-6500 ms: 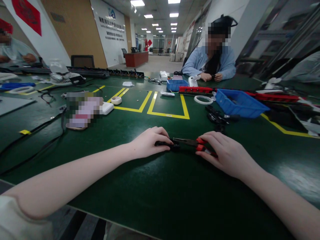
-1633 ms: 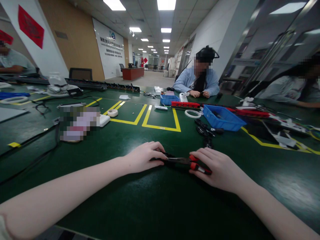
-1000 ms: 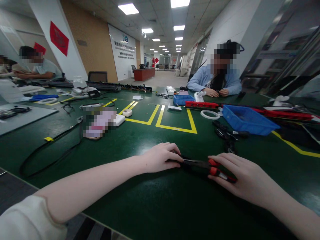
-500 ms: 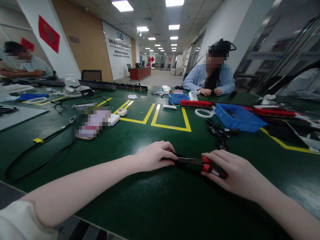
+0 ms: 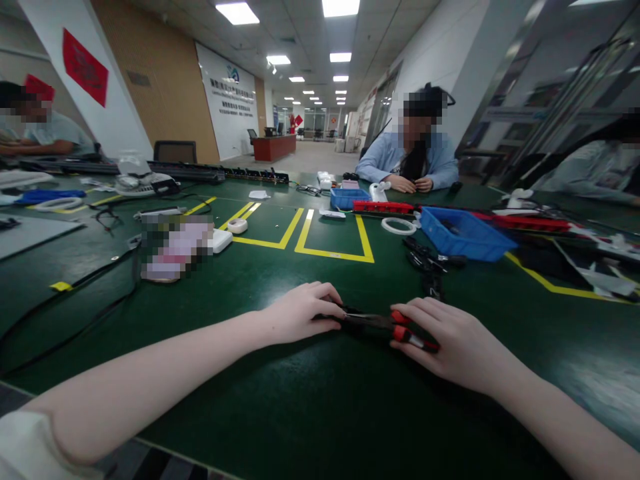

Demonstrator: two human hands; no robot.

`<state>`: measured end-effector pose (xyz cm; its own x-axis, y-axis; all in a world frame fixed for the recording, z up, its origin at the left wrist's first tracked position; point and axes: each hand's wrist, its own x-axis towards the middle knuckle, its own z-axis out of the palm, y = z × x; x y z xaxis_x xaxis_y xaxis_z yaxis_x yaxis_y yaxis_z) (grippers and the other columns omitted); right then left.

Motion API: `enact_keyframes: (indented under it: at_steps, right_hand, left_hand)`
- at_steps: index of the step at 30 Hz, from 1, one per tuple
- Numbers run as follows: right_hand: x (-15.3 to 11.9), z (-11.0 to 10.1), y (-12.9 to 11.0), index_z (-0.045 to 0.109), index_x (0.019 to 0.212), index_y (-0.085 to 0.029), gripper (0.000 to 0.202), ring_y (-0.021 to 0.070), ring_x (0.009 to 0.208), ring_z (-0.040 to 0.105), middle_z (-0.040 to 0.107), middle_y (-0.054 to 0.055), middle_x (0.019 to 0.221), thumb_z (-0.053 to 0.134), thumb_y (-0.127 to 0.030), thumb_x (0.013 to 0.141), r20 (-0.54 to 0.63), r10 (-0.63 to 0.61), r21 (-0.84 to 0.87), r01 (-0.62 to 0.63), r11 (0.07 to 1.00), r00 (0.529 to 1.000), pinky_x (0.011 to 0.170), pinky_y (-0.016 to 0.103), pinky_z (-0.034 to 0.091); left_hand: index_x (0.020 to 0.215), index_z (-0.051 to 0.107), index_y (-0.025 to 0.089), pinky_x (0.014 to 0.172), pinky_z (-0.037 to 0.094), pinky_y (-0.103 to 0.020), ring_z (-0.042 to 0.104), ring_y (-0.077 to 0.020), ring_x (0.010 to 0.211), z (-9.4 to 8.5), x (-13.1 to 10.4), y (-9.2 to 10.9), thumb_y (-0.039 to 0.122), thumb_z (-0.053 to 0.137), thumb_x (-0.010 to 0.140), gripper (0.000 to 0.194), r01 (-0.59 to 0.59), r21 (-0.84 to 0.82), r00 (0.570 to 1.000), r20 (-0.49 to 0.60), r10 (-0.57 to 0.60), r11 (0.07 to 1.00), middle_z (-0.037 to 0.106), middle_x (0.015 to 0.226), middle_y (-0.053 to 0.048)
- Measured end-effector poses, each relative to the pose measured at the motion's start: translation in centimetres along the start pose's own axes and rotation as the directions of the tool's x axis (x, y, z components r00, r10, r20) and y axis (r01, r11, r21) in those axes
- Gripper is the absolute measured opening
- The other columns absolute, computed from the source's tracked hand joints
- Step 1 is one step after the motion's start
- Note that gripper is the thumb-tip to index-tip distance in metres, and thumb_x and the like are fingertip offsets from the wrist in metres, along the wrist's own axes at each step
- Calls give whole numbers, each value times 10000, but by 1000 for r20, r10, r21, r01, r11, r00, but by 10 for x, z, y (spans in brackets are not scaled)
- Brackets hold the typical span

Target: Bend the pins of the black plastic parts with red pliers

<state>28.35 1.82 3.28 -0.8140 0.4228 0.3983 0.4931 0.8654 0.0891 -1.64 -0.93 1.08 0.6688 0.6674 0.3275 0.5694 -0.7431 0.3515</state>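
Red-and-black-handled pliers [image 5: 400,333] are in my right hand [image 5: 447,343], whose fingers wrap round the handles on the right. Their long dark jaws point left, low over the green table. My left hand [image 5: 304,312] is closed in a pinch at the jaw tips. A small dark thing shows beside its fingertips, but I cannot make out what it is. Beyond my right hand lies a bundle of black cables [image 5: 425,263].
A blue bin [image 5: 463,243] stands at the right beside a white ring [image 5: 399,227]. At the left are a phone [image 5: 175,250], a white case [image 5: 220,241], a tape roll [image 5: 237,226] and a looping black strap [image 5: 95,313]. Across the table [image 5: 300,413] sits a person in light blue [image 5: 407,163].
The whole scene has shifted a little to the left as my head view turns. Both hands and the pliers keep nearly the same pose relative to each other.
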Motion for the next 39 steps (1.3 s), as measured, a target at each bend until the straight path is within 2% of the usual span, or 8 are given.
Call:
enact_keyframes:
  at_steps: [6,19,24,33,39]
  right_hand:
    - [-1,-5,5,636,1138,-134,348,242,840,691,709,121,988,613,-361,875,-6,-47,-25,47,999,999,729,368,586]
    - [-3,1,6,652,1162,-155,347,272,857,700,724,129,1002,583,-352,884,-69,-72,-71,67,995,995,749,408,597]
    - [-1,0,3,647,1172,-133,362,262,857,698,722,133,1006,573,-350,892,-53,-65,-58,62,996,996,751,399,596]
    - [-1,-10,5,660,1156,-133,370,251,853,693,720,118,997,663,-306,830,-10,-52,-58,51,997,999,757,398,585]
    - [1,-11,-2,669,1139,-145,363,238,839,688,722,111,982,687,-302,812,18,-17,-59,18,998,1000,728,368,583]
  left_hand:
    - [1161,687,221,919,488,-373,591,-217,1060,1,-1,-1,283,623,938,240,-6,6,1000,-5,6,1000,607,1179,-75]
    - [1155,692,228,926,492,-371,590,-217,1072,-2,1,1,272,623,937,234,4,10,1000,9,-4,1000,599,1203,-70]
    - [1149,699,221,928,493,-385,586,-223,1079,-1,1,2,269,625,935,231,8,17,1000,11,-8,1000,599,1205,-78]
    - [1189,675,241,932,501,-407,586,-227,1092,-3,2,4,238,621,932,263,16,5,999,40,-17,1000,592,1206,-75]
    - [1176,678,238,927,501,-407,584,-229,1093,-3,2,6,225,627,924,257,35,-4,999,39,-35,999,586,1206,-72]
